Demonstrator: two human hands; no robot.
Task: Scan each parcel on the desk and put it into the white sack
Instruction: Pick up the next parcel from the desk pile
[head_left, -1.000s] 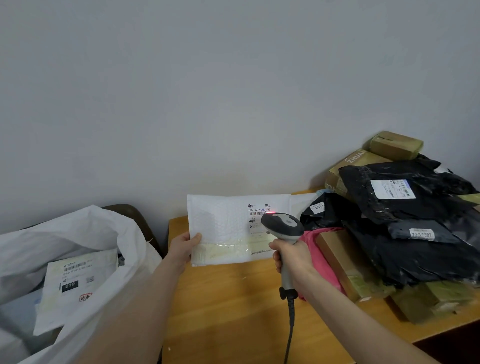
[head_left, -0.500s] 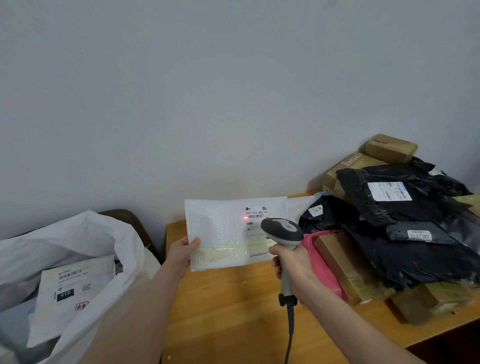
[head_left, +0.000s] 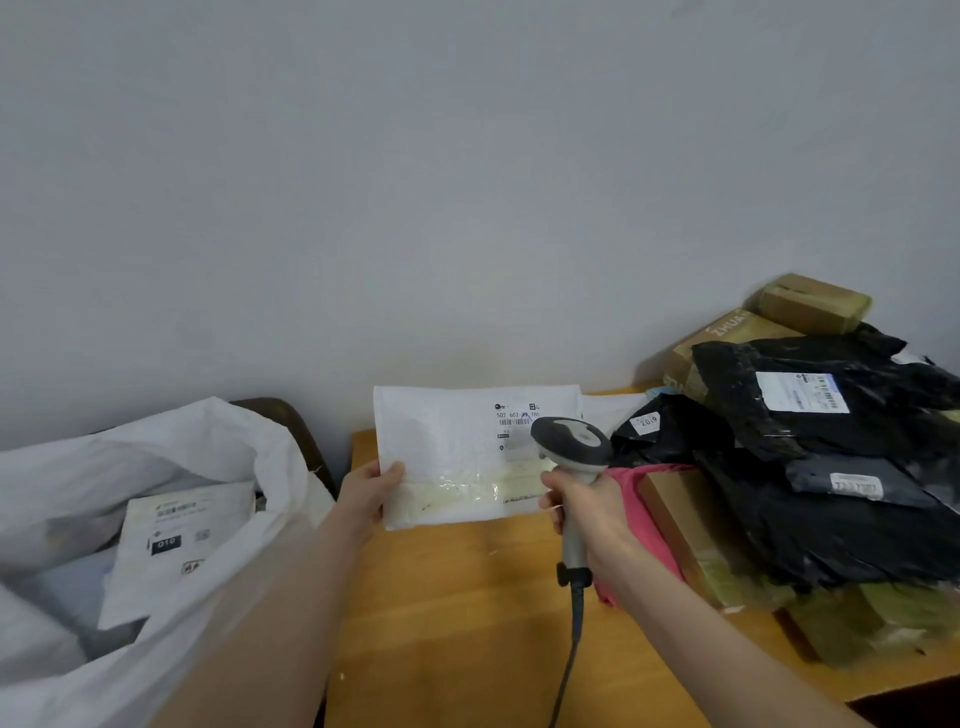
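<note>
One white padded parcel (head_left: 457, 452), label (head_left: 515, 422) top-R, yellowish tape (head_left: 457, 491) btm.

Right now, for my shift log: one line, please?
step: scan | left hand: holds mailer | right hand: grips scanner, pointed at label | sack: open, left of desk | parcels: piled right

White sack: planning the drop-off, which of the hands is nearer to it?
Left. The left hand grips the white mailer just right of the white sack; the right hand holds the scanner farther right, at the mailer's far end.
</note>
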